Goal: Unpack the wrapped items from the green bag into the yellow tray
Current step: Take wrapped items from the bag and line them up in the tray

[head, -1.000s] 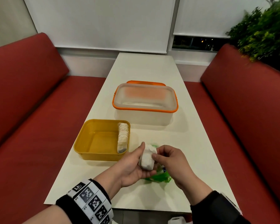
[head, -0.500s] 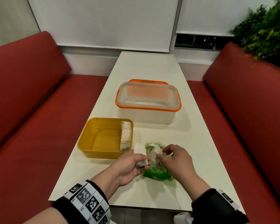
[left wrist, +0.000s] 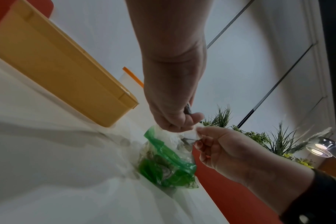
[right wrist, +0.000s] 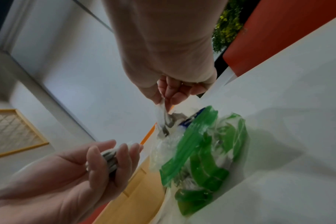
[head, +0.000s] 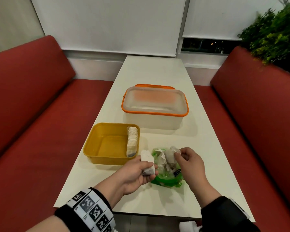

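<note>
The green bag point(head: 167, 178) lies on the white table near its front edge, mouth open. My left hand point(head: 137, 173) grips a white wrapped item point(head: 146, 162) just left of the bag, beside the yellow tray point(head: 107, 157). My right hand point(head: 187, 159) pinches another wrapped item point(head: 171, 154) at the bag's mouth, partly lifted out. One long wrapped roll point(head: 132, 141) lies along the tray's right wall. The right wrist view shows my right fingers point(right wrist: 171, 94) pinching the white wrap point(right wrist: 161, 113) above the green bag point(right wrist: 201, 151). The left wrist view shows the bag point(left wrist: 163, 159) under both hands.
A clear storage box with an orange-rimmed lid point(head: 155, 106) stands behind the tray and bag. Red bench seats point(head: 32, 114) run along both sides of the narrow table. A green plant point(head: 274, 34) sits at the far right.
My left hand took the wrapped item away from the bag toward the tray's corner. My right hand went back to the bag's mouth and now lifts a second wrapped item.
</note>
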Tool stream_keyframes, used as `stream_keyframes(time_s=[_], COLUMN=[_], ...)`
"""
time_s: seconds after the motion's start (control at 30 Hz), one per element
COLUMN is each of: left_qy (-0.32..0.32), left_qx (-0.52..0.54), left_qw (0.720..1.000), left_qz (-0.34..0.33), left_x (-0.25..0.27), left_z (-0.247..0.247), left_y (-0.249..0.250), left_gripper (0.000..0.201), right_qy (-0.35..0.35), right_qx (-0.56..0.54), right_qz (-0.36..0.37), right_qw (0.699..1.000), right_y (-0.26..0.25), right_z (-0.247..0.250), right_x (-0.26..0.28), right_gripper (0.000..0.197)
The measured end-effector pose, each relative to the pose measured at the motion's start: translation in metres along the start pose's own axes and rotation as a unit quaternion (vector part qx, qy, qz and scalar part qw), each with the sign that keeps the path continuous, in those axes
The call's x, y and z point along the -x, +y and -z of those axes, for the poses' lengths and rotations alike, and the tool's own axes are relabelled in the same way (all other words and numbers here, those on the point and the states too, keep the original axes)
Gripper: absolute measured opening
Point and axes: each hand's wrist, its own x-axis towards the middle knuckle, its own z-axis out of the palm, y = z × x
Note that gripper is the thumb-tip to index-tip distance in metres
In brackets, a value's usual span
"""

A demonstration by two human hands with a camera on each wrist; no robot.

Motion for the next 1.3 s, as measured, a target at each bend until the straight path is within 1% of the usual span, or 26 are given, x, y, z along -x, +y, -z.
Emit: stream_keyframes(time_s=[0.13,0.27,0.33,0.43,0.5,0.57,0.63,0.7,0.8,0.93,1.03,1.1,1.17,1.23,1.3], left_qy=[0.015,0.023,0.019,0.002,-0.024,-0.067,-0.110,-0.142,-0.154,-0.124,-0.086,-0.055,-0.025,-0.011,-0.015], left_qx=[0.017,0.020,0.022,0.025,0.025,0.023,0.020,0.021,0.003,-0.001,0.012,0.029,0.048,0.059,0.055], left_qw=[1.000,1.000,0.999,0.999,0.999,0.996,0.992,0.988,0.988,0.992,0.996,0.998,0.998,0.998,0.998], left_qz=[0.005,0.009,0.014,0.025,0.037,0.048,0.054,0.054,0.027,0.016,0.003,-0.010,-0.023,-0.032,-0.037], left_x=[-0.001,-0.003,-0.003,-0.001,0.002,0.005,0.009,0.013,0.016,0.015,0.014,0.012,0.011,0.010,0.010], left_z=[-0.003,-0.007,-0.009,-0.014,-0.018,-0.021,-0.023,-0.022,-0.015,-0.005,0.001,0.005,0.006,0.007,0.007], left_y=[0.002,0.002,0.003,0.006,0.009,0.012,0.013,0.013,0.010,0.007,0.008,0.008,0.007,0.007,0.007], left_gripper=[0.013,0.016,0.020,0.022,0.023,0.029,0.038,0.044,0.031,0.023,0.019,0.018,0.014,0.016,0.019], right_qy=[0.007,-0.004,-0.049,-0.179,-0.257,-0.287,-0.264,-0.225,-0.196,-0.155,-0.084,-0.054,-0.066,-0.125,-0.191], right_qx=[-0.048,-0.108,-0.149,-0.192,-0.187,-0.154,-0.112,-0.081,-0.057,-0.067,-0.081,-0.097,-0.121,-0.155,-0.186], right_qz=[0.004,0.013,0.018,0.007,-0.009,-0.012,-0.011,-0.016,-0.020,-0.008,0.012,0.023,0.025,0.001,-0.042], right_qw=[0.999,0.994,0.987,0.965,0.948,0.945,0.958,0.971,0.979,0.986,0.993,0.994,0.990,0.980,0.963], right_y=[-0.002,-0.014,-0.025,-0.042,-0.050,-0.054,-0.054,-0.051,-0.044,-0.043,-0.044,-0.049,-0.055,-0.062,-0.065], right_z=[0.013,0.029,0.035,0.039,0.036,0.031,0.025,0.019,0.010,0.001,-0.002,-0.002,-0.002,-0.005,-0.012], right_x=[-0.002,-0.005,-0.003,0.002,0.004,0.006,0.006,0.005,0.006,0.010,0.008,0.008,0.011,0.015,0.020], right_gripper=[0.013,0.012,0.011,0.010,0.006,0.009,0.015,0.017,0.018,0.021,0.020,0.015,0.009,0.008,0.011])
